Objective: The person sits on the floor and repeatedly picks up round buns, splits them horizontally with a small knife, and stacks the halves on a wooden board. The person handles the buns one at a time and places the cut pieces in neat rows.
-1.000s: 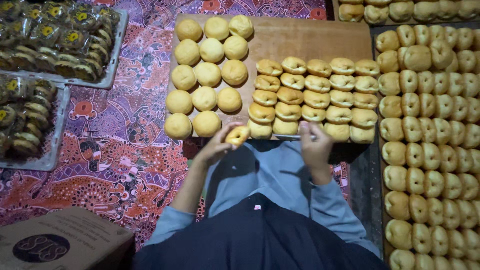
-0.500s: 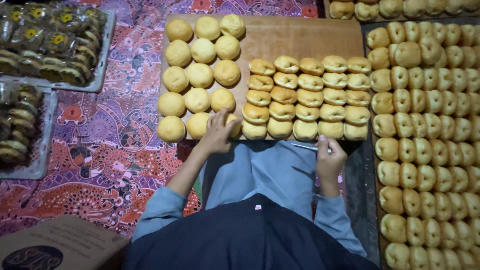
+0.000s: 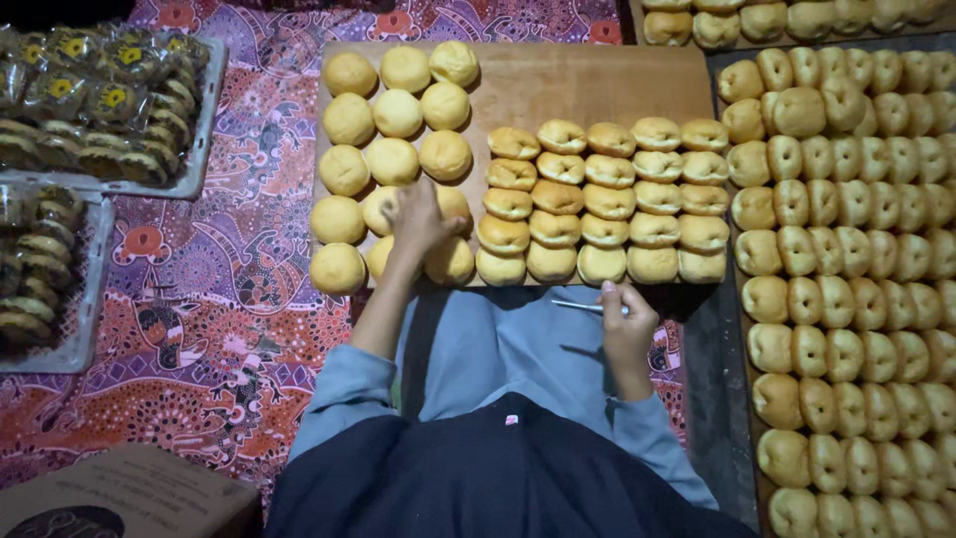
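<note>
Wooden and pale, the board (image 3: 558, 85) lies before us on the red patterned cloth (image 3: 229, 299), bearing round uncut buns (image 3: 398, 112) on its left part and rows of split buns (image 3: 607, 199) on its right. Our left hand (image 3: 423, 221) is spread over the round buns in the two nearest rows, fingers loosely curled on one of them; we cannot tell whether it has gripped it. Our right hand (image 3: 625, 317) is closed around a thin metal blade (image 3: 583, 306) just below the board's near edge, over our grey-blue lap.

Half a second ago the left hand was at the seam between round and split buns; it has now moved left onto the round ones. The right hand has barely shifted.

A tray (image 3: 846, 289) packed with small buns fills the right side. At far left, two metal trays (image 3: 204, 120) hold buns in clear wrappers with yellow round labels (image 3: 115, 98). A brown cardboard box (image 3: 129, 493) sits at bottom left.
</note>
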